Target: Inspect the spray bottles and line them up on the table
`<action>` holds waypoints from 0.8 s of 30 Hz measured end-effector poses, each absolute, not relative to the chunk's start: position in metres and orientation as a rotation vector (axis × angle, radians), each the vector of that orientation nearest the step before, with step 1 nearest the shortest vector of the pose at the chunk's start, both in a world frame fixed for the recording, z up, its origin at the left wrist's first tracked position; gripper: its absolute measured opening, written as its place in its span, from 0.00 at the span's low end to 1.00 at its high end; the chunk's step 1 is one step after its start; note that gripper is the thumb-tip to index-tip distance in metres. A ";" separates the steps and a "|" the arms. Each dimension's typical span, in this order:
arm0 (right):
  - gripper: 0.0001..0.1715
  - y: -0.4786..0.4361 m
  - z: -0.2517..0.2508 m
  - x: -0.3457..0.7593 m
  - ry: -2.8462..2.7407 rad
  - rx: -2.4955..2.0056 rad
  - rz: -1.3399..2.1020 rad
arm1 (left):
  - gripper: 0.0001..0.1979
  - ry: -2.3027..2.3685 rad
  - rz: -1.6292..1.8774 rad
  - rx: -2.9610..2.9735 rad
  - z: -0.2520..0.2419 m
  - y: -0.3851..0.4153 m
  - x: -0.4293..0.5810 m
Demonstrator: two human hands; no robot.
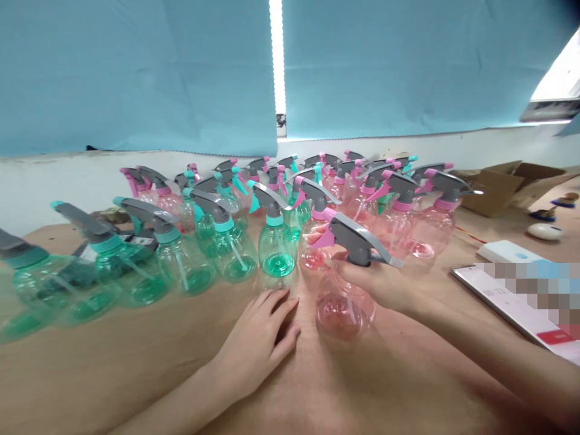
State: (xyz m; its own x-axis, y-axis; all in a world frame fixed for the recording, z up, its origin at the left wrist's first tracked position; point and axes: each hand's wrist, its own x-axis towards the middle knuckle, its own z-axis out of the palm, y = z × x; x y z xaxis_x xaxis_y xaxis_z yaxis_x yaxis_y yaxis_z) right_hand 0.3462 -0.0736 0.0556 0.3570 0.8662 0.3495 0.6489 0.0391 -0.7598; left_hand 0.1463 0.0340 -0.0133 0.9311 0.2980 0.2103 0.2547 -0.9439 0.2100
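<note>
My right hand [362, 275] is wrapped round the neck of a clear pink spray bottle [344, 311] with a grey and pink trigger head. That bottle is upright at the front of the group, on or just above the wooden table [190, 362]. My left hand [263, 329] lies on the tabletop to its left, fingers stretched out, holding nothing. Just beyond its fingertips stands a green spray bottle [278, 251] with a turquoise collar. Another pink spray bottle [312, 232] stands right behind the held one, partly hidden by it.
Several green spray bottles [181, 266] line the left side. Several pink ones [401, 223] stand at the back right. Further right are a cardboard box [493, 187], a white mouse [544, 232], a white box-shaped item [512, 251] and a tablet-like screen [493, 296]. Blue curtains [136, 72] hang behind.
</note>
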 end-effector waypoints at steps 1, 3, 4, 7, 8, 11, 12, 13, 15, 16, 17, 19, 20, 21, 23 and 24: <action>0.08 -0.074 0.057 0.345 -1.366 -1.679 0.302 | 0.19 0.418 0.352 2.907 -0.013 0.034 0.146; 0.09 -0.074 0.058 0.344 -1.358 -1.689 0.319 | 0.19 0.419 0.343 2.903 -0.012 0.034 0.146; 0.09 -0.074 0.057 0.345 -1.354 -1.694 0.317 | 0.19 0.420 0.342 2.902 -0.012 0.034 0.146; 0.09 -0.074 0.052 0.348 -1.358 -1.716 0.308 | 0.19 0.422 0.353 2.900 -0.013 0.034 0.145; 0.09 -0.074 0.050 0.350 -1.349 -1.726 0.300 | 0.19 0.420 0.363 2.899 -0.013 0.034 0.145; 0.08 -0.074 0.050 0.351 -1.312 -1.729 0.278 | 0.18 0.415 0.388 2.899 -0.015 0.035 0.146; 0.07 -0.074 0.053 0.351 -1.307 -1.722 0.270 | 0.18 0.414 0.393 2.899 -0.015 0.035 0.146; 0.05 -0.074 0.056 0.349 -1.307 -1.723 0.270 | 0.18 0.414 0.392 2.899 -0.015 0.035 0.146; 0.03 -0.074 0.061 0.347 -1.306 -1.711 0.261 | 0.18 0.414 0.380 2.900 -0.014 0.035 0.146; 0.02 -0.074 0.062 0.347 -1.301 -1.706 0.250 | 0.18 0.415 0.371 2.903 -0.014 0.035 0.146; 0.04 -0.074 0.063 0.347 -1.295 -1.700 0.231 | 0.18 0.417 0.364 2.905 -0.014 0.034 0.146; 0.09 -0.075 0.061 0.348 -1.284 -1.702 0.195 | 0.18 0.419 0.360 2.910 -0.013 0.034 0.146; 0.11 -0.075 0.061 0.349 -1.285 -1.699 0.181 | 0.18 0.419 0.367 2.910 -0.014 0.034 0.146; 0.12 -0.075 0.061 0.349 -1.295 -1.692 0.180 | 0.18 0.418 0.374 2.909 -0.014 0.034 0.146; 0.12 -0.076 0.064 0.349 -1.318 -1.696 0.211 | 0.18 0.413 0.385 2.906 -0.014 0.035 0.146; 0.11 -0.077 0.066 0.348 -1.324 -1.700 0.227 | 0.18 0.412 0.386 2.905 -0.015 0.035 0.146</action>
